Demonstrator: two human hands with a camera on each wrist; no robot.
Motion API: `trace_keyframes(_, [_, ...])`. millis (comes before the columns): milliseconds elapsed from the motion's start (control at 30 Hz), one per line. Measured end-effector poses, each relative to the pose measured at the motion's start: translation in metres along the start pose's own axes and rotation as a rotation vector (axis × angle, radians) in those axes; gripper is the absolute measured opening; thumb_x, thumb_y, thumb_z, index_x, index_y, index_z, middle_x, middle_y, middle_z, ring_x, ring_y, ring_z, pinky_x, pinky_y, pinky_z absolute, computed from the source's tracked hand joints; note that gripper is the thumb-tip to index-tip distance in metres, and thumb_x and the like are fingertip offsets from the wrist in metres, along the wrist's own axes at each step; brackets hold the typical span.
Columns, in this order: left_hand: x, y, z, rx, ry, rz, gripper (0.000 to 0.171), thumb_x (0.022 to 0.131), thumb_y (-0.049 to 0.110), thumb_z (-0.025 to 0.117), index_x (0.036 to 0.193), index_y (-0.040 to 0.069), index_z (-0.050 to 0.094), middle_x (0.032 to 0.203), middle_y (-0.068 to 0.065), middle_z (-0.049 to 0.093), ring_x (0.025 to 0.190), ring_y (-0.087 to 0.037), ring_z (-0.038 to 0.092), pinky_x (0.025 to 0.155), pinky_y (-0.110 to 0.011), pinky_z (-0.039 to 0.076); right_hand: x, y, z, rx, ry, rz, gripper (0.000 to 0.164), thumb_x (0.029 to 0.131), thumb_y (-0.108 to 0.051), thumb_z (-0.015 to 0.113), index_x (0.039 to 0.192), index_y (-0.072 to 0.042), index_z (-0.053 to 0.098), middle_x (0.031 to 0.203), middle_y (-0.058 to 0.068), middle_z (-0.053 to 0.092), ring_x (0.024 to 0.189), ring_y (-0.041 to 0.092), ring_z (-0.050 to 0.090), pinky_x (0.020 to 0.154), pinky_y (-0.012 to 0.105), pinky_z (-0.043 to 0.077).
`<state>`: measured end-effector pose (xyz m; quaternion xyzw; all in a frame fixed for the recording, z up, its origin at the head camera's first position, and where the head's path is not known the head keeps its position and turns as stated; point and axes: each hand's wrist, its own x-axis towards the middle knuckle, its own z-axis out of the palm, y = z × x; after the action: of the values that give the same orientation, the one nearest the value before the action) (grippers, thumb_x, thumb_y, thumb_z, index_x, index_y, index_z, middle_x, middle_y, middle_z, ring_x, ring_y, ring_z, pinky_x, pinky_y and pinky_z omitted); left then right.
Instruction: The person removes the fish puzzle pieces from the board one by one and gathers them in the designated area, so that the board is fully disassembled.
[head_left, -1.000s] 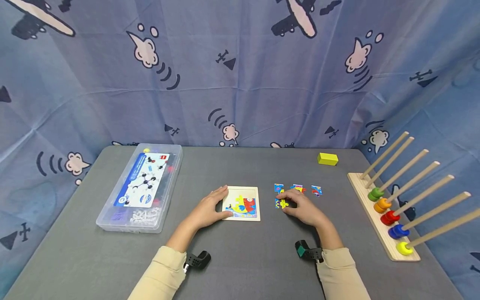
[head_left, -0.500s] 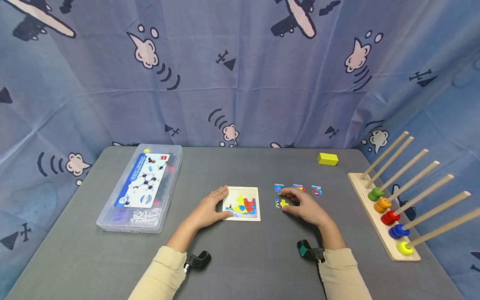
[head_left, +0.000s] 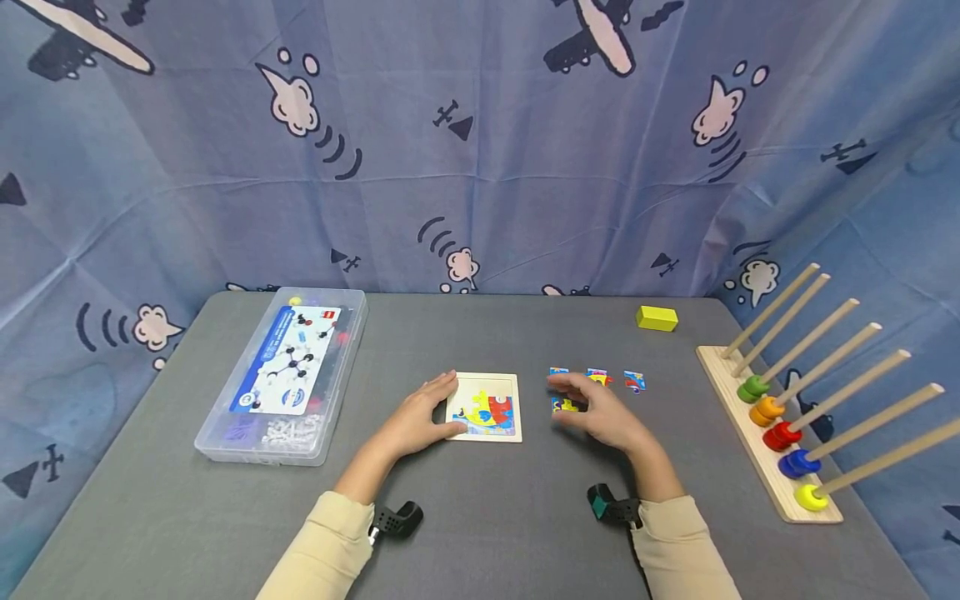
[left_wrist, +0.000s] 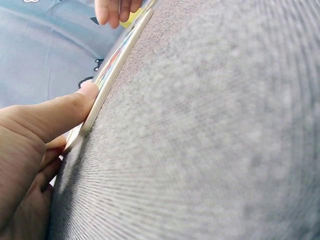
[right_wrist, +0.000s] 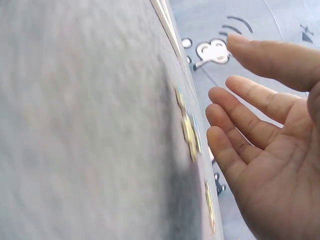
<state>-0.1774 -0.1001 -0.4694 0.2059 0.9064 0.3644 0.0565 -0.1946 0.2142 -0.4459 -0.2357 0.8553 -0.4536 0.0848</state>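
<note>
A small wooden puzzle tray (head_left: 483, 382) lies on the table, its lower part filled with colourful pieces. My left hand (head_left: 412, 421) holds the tray by its left side, with the thumb (left_wrist: 82, 102) on the near rim and the fingers toward the far corner. To the right of the tray, my right hand (head_left: 606, 418) hovers low over a blue-and-yellow puzzle piece (head_left: 564, 404), thumb and fingers apart. In the right wrist view nothing is between those fingers (right_wrist: 235, 100), and the yellow piece (right_wrist: 189, 132) lies flat beside them. The hand partly hides this piece.
Several more puzzle pieces lie behind the right hand, one (head_left: 633, 381) farthest right. A yellow block (head_left: 656, 318) sits at the back. On the right stands a wooden peg rack (head_left: 765, 450) with coloured rings; a clear plastic case (head_left: 345, 375) lies at left.
My right hand has shifted a little to the left over the blue-and-yellow piece, covering more of it. The left hand and tray stay put.
</note>
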Motion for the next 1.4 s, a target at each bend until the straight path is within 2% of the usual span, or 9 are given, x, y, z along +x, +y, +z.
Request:
trace_keyframes(200, [0.001,-0.001,0.001,-0.004,0.002,-0.005,0.075,0.082,0.029,0.073,0.143,0.002,0.040,0.153,-0.010,0.034,0.143,-0.028,0.027,0.117,-0.048,0.025,0.009,-0.012,0.014,-0.034,-0.022,-0.014,0.052,0.084,-0.010,0.070,0.130,0.006,0.050,0.130,0.023,0.055,0.121,0.037,0.053,0.102,0.054,0.042])
trace_keyframes(467, [0.001,-0.001,0.000,-0.010,0.003,-0.008,0.074,0.082,0.028,0.073,0.143,0.001,0.041,0.152,-0.010,0.035,0.143,-0.028,0.027,0.118,-0.048,0.024,0.027,-0.032,0.038,-0.041,-0.062,-0.017,0.052,0.083,-0.006,0.070,0.130,0.007,0.051,0.129,0.022,0.053,0.118,0.036,0.053,0.102,0.052,0.043])
trace_keyframes(667, [0.001,-0.001,0.000,-0.004,0.007,-0.014,0.074,0.082,0.031,0.073,0.143,0.003,0.041,0.153,-0.008,0.034,0.143,-0.028,0.027,0.117,-0.048,0.025,0.041,-0.043,0.054,-0.063,-0.079,0.009,0.053,0.083,-0.011,0.071,0.130,0.004,0.052,0.127,0.019,0.055,0.115,0.034,0.056,0.099,0.049,0.047])
trace_keyframes(867, [0.001,-0.002,0.001,-0.003,0.008,-0.002,0.075,0.082,0.032,0.073,0.143,0.002,0.041,0.152,-0.010,0.034,0.143,-0.028,0.027,0.118,-0.047,0.024,0.051,-0.047,0.068,-0.043,-0.081,0.052,0.054,0.082,-0.010,0.072,0.131,0.001,0.052,0.128,0.016,0.054,0.118,0.031,0.056,0.100,0.046,0.047])
trace_keyframes(1133, [0.001,-0.003,0.001,-0.005,0.012,0.011,0.074,0.082,0.030,0.073,0.142,0.000,0.041,0.151,-0.011,0.035,0.142,-0.029,0.029,0.118,-0.047,0.024,0.056,-0.045,0.081,-0.185,-0.058,0.054,0.052,0.079,-0.006,0.074,0.127,0.001,0.057,0.125,0.015,0.054,0.107,0.026,0.054,0.095,0.043,0.047])
trace_keyframes(1400, [0.001,-0.004,0.001,-0.007,0.013,0.012,0.074,0.082,0.030,0.073,0.142,0.001,0.041,0.152,-0.011,0.035,0.142,-0.029,0.029,0.118,-0.046,0.023,0.055,-0.044,0.083,-0.191,-0.044,0.078,0.049,0.076,-0.003,0.073,0.122,0.003,0.059,0.127,0.015,0.050,0.110,0.027,0.052,0.098,0.043,0.045])
